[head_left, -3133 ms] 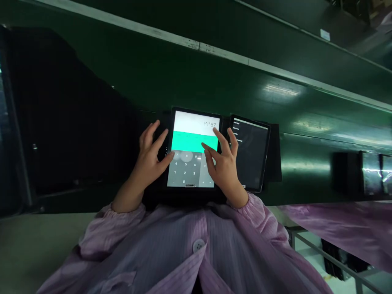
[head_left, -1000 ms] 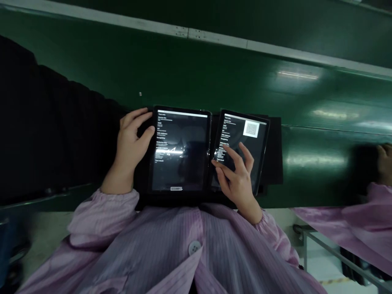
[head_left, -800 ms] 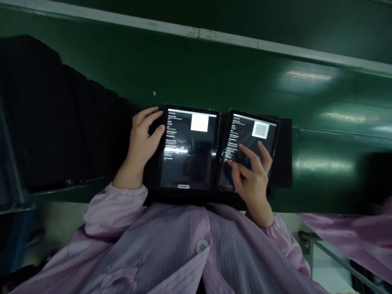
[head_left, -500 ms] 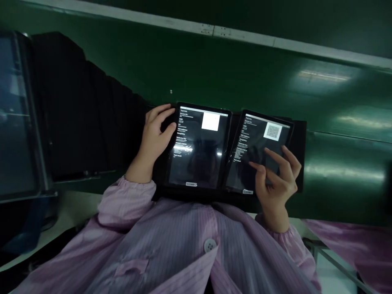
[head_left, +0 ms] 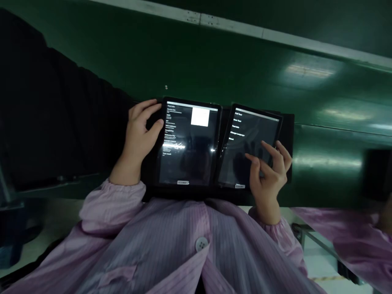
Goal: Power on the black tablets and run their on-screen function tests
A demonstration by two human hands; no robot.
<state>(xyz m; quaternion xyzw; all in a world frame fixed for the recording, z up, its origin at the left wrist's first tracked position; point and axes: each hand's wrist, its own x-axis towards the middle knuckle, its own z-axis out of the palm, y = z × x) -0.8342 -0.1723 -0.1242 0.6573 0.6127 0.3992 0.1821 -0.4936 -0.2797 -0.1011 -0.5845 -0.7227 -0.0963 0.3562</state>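
Observation:
Two tablets lie side by side on a black surface in front of me. On the left tablet, a "Test Info" page shows lines of text and a bright white square. The right tablet sits slightly tilted and shows a short menu list on a dark screen. My left hand rests at the left tablet's left edge, thumb and fingers apart, holding nothing. Over the right tablet's lower right part hovers my right hand, fingers spread and empty; whether a fingertip touches the glass I cannot tell.
Black upright slabs stand in a row at the left on the green tabletop. A pale strip runs across the back. At the lower right, another person's pink sleeve shows beside a dark object.
The right tablet's screen has switched from the test info page with a QR code to a menu list. The whole view has shifted; both hands keep nearly the same poses.

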